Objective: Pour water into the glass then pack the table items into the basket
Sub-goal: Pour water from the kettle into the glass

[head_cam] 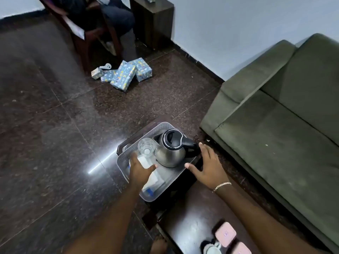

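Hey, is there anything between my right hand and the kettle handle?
Nothing visible. Your right hand is open just to the right of the kettle, whose black handle points toward it. The glass and your left hand are on the kettle's other side, inside the basket.

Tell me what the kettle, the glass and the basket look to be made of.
Kettle: brushed metal body, likely stainless steel, with a dull sheen; lid and handle look like glossy black plastic.
Glass: clear and see-through, probably real glass, though clear plastic is possible.
Basket: pale grey, seemingly plastic, with a pattern of small holes along its wall.
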